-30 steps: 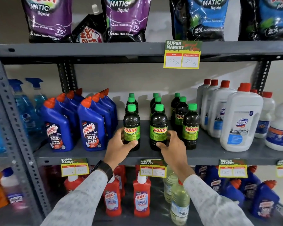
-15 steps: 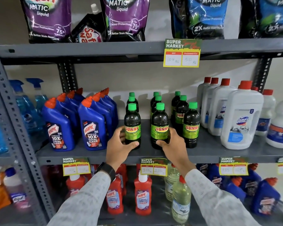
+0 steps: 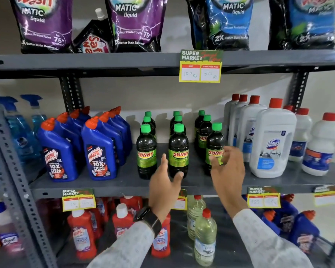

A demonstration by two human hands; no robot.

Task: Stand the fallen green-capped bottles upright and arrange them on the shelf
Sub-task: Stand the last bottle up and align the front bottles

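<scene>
Several dark green-capped SUNNY bottles stand upright in three rows on the grey middle shelf [image 3: 124, 187]. The front left bottle [image 3: 146, 151], front middle bottle [image 3: 178, 149] and front right bottle [image 3: 215, 146] line up near the shelf edge. My left hand [image 3: 163, 187] hovers open just in front of the middle bottle, thumb near its base, not gripping. My right hand [image 3: 227, 171] is open with fingers spread in front of the right bottle's label, covering its lower part; I cannot tell whether it touches.
Blue Harpic bottles [image 3: 98, 151] stand left of the green-capped rows, large white red-capped bottles [image 3: 272, 140] to the right. Detergent pouches [image 3: 137, 24] fill the shelf above. Red bottles [image 3: 83, 235] and clear bottles [image 3: 204, 235] stand below. Price tags [image 3: 200, 66] hang on shelf edges.
Both hands have let go of the front left and middle bottles, opened, and shifted right: the left to the middle bottle, the right to the right bottle.
</scene>
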